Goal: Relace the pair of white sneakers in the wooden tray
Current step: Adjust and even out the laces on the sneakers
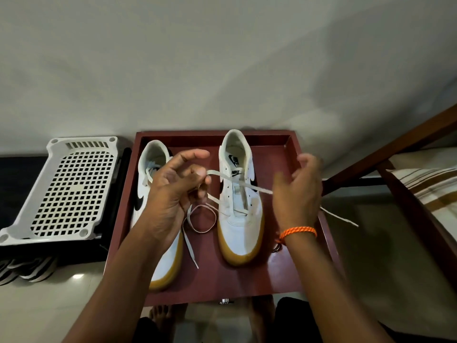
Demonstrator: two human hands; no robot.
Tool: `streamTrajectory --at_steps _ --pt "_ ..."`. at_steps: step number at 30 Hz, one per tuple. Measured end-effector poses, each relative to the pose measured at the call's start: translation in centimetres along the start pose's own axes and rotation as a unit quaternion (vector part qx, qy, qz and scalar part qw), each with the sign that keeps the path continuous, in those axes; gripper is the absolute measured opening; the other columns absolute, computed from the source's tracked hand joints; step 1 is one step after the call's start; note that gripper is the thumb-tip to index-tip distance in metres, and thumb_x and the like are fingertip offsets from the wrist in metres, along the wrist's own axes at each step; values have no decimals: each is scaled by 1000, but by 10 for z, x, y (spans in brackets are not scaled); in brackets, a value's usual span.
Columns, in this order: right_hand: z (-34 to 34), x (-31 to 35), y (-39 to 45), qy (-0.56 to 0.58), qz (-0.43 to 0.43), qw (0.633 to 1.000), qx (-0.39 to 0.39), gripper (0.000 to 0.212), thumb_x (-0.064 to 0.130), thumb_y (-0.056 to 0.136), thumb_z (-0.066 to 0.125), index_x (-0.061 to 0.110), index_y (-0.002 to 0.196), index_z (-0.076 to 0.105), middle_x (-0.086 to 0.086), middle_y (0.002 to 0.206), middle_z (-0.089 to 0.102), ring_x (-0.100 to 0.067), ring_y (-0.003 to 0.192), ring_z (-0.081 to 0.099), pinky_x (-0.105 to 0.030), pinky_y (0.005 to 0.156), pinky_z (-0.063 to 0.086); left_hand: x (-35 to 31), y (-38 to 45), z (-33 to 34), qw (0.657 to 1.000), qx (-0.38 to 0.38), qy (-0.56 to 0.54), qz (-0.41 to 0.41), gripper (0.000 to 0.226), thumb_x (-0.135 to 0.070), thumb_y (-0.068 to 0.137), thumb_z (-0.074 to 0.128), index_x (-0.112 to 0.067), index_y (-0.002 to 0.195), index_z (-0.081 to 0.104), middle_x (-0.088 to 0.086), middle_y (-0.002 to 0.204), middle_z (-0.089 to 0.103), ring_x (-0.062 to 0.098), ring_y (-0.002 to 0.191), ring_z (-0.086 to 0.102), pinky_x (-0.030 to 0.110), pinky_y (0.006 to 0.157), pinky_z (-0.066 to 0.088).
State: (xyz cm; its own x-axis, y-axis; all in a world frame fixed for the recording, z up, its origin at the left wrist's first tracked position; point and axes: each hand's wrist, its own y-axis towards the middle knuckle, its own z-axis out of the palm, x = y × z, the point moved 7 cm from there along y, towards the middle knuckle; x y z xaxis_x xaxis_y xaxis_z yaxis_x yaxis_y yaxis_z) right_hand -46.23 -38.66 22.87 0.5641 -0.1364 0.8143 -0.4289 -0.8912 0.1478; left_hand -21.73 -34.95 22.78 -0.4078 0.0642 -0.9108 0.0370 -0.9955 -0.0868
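Right-hand sneaker point(241, 194) sat upright in the wooden tray point(247, 280), toe toward the camera, and was the one being laced. Lace point(247, 185) ran through the lowest eyelets only, upper eyelets bare. One run went up-left to the left hand point(173, 191), pinched between thumb and fingertips; below that pinch a slack loop lay on the tray floor, tail ending near the other sneaker's toe. The other run crossed the tongue rightward to the right hand point(300, 194). That hand was motion-blurred, fingers curled, so whether it clamped the lace: can't tell. A tail showed past it, over the tray's right rim.

Second sneaker point(158, 219) sat left in the same tray, mostly under the left forearm, a loose lace visible at its collar. Looked unlaced or barely started.

Risks, as I judged them:
- Uneven ends: the left side looked to carry much more slack, so pulling it through without evening up would leave one end short at the top.
- The flat lace could twist at the crossing.
- The slack loop could snag on the second sneaker or get mixed up with its lace.
- A hard pull could drag the sneaker, since nothing held it down.

Around: white perforated plastic rack point(69, 189) left of the tray, apart from it. Wooden furniture frame point(371, 159) close on the right, near the right-hand tail. Orange wrist cord point(298, 231) on the right wrist.
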Motion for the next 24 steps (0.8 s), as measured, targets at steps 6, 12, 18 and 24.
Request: streamTrajectory --at_steps 6,12,18,24 --pt "65 31 -45 72 -172 917 353 31 41 102 55 21 103 80 15 116 72 -5 118 55 -18 101 40 5 0 2 996 -3 87 2 27 -3 98 64 -13 122 71 10 79 66 12 63 54 19 58 40" --pt "37 36 -18 276 -55 903 326 36 14 106 60 -5 76 59 -8 65 51 -13 59 47 -25 59 44 18 9 -36 982 -134 135 1 25 11 99 56 -7 105 72 9 76 64 23 69 60 41 75 57" --pt "27 36 -14 198 -121 917 324 36 19 105 65 2 74 64 0 60 53 -6 56 44 -23 58 39 5 1 -18 932 -119 323 110 40 6 98 51 -23 114 74 -6 111 74 7 90 67 32 79 55" --pt "54 36 -39 154 -133 894 400 31 20 104 67 9 75 67 -11 66 63 -24 56 53 -37 55 45 21 -7 32 925 20 352 139 43 6 108 46 -23 137 59 3 88 68 23 79 68 43 73 59"
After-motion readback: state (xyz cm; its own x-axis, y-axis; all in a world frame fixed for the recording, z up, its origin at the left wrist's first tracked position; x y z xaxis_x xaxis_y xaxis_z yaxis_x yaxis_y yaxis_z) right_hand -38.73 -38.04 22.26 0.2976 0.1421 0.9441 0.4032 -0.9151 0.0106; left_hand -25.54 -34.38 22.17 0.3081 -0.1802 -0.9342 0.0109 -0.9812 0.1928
